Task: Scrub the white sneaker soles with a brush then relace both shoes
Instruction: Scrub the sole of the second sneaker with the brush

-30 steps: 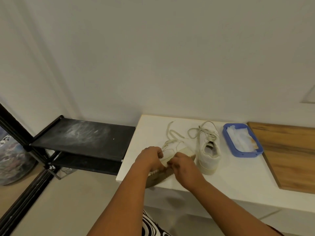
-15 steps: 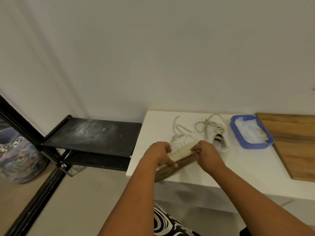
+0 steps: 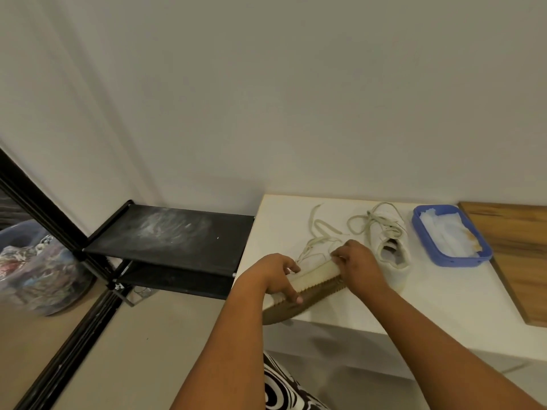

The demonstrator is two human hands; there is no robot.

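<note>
One white sneaker (image 3: 315, 275) lies tipped on its side at the near left corner of the white table (image 3: 444, 294), its brown tread facing me. My left hand (image 3: 276, 275) grips its left end, fingers curled over the sole edge. My right hand (image 3: 358, 264) holds its right end, fingertips pressed on the upper. Loose laces (image 3: 322, 229) trail from it toward the wall. The second white sneaker (image 3: 390, 247) stands upright just right of my right hand, its laces in a loose tangle. No brush is visible.
A blue tray (image 3: 455, 260) with white cloths sits to the right of the second sneaker, and a wooden board (image 3: 518, 250) lies beyond it. A black two-tier shelf (image 3: 171, 232) stands left of the table. A bag of fabric (image 3: 35, 261) is at far left.
My right hand slid from the middle of the sneaker to its right end. The sneaker stays on its side in both hands. The view shifted slightly.
</note>
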